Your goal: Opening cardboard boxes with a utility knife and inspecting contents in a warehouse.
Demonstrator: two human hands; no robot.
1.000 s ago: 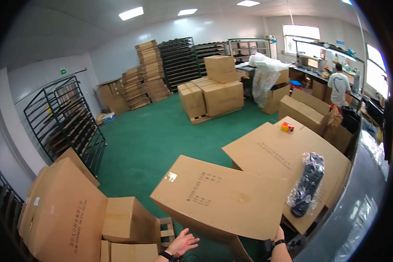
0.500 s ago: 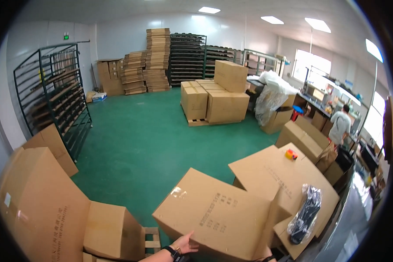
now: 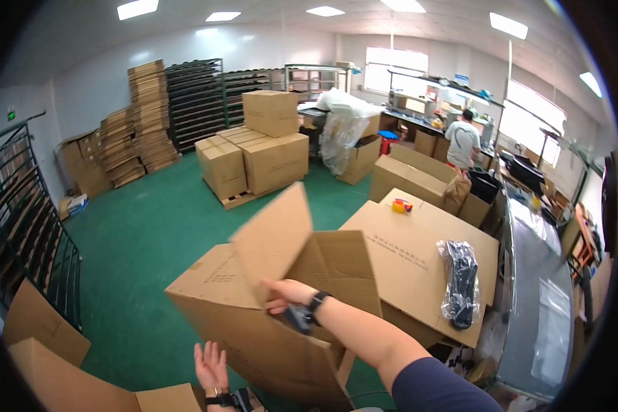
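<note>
A large cardboard box [image 3: 254, 343] lies tilted in front of me, with its open end toward the right. One flap [image 3: 278, 237] stands up from its rim and another leans out on the right side. My right hand [image 3: 286, 294] reaches across the opening, its fingers curled on the base of the raised flap. Something dark grey shows just under that wrist; I cannot make out what it is. Beside the box's lower left side is my left hand [image 3: 211, 367], palm up with fingers spread, holding nothing.
To the right, a flat carton surface [image 3: 419, 257] carries an orange tape roll [image 3: 401, 206] and a dark item in clear plastic [image 3: 461, 285]. Stacked boxes [image 3: 275, 158] stand on a pallet ahead. A green rack [image 3: 31, 206] is at left. A person [image 3: 463, 141] stands at the far bench.
The box has been turned so that its open end and raised flap now show. My right hand has come up onto the flap, my left hand has come off the box, and the view has swung right.
</note>
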